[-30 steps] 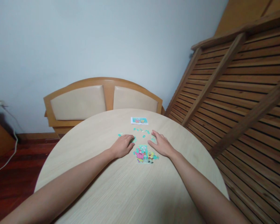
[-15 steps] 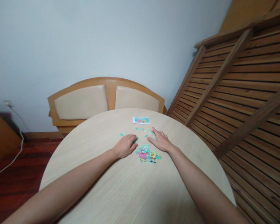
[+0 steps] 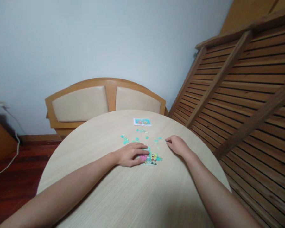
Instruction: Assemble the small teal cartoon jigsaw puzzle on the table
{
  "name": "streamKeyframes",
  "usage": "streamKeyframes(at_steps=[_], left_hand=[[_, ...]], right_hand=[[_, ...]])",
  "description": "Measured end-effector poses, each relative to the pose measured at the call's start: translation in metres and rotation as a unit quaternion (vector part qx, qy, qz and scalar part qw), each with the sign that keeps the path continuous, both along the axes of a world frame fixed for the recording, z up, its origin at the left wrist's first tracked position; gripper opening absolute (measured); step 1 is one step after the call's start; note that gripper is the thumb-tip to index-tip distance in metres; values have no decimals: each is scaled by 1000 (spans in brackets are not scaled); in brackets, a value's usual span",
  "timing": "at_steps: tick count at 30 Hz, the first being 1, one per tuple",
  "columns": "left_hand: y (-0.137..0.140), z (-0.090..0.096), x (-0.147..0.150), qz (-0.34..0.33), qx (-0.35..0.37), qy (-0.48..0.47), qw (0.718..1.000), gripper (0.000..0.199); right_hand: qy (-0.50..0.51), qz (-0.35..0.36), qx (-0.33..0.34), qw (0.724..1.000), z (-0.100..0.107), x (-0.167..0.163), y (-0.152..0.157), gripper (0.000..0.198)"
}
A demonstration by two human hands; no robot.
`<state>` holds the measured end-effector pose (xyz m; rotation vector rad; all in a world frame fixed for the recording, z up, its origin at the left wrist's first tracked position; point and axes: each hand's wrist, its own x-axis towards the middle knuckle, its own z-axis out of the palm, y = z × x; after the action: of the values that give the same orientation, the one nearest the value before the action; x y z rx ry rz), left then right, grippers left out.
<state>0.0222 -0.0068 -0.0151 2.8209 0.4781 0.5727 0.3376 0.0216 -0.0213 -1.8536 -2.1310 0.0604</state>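
Observation:
My left hand lies flat with fingers stretched over the left part of a partly joined cartoon jigsaw puzzle. Its fingers cover much of the pink figure, while the yellow one shows to their right. To the right and a little farther away is my right hand, thumb and forefinger pinched together. Whatever is between those fingertips is too small to make out. Loose turquoise puzzle pieces lie just left of the right hand. More loose pieces are scattered beyond my left hand.
A picture card of the same cartoon lies toward the far side of the round wooden table. Behind the table stands a padded headboard against the wall. A slatted wooden frame leans at the right.
My left hand has moved right onto the joined puzzle. My right hand has drawn back to the right from the loose pieces, and its fingers have closed into a pinch.

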Motion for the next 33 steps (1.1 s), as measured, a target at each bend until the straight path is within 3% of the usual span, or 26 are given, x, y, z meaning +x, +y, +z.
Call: streamKeyframes(at_steps=[8,12,18,21,26,33], left_hand=[[0,1,0,-8,-2,11,1000,42],[0,1,-1,-4,-1,21,1000,42],[0,1,-1,-5,-7,18,1000,42],[0,0,0,-9,-7,14,1000,42],[3,-3,-1,-12,2,13,1000,42],[3,-4,0,-11,20,13,1000,42]], right_hand=[[70,-15,-56,996,13,0,-9,15],[99,21,-100,990,15,-4,-13,10],[151,75,-89,982,10,-10,-15,20],[186,114,-93,972,10,-13,-15,18],[277,127,-156,940,15,-20,-18,23],[302,145,-213,918,15,-29,-24,25]])
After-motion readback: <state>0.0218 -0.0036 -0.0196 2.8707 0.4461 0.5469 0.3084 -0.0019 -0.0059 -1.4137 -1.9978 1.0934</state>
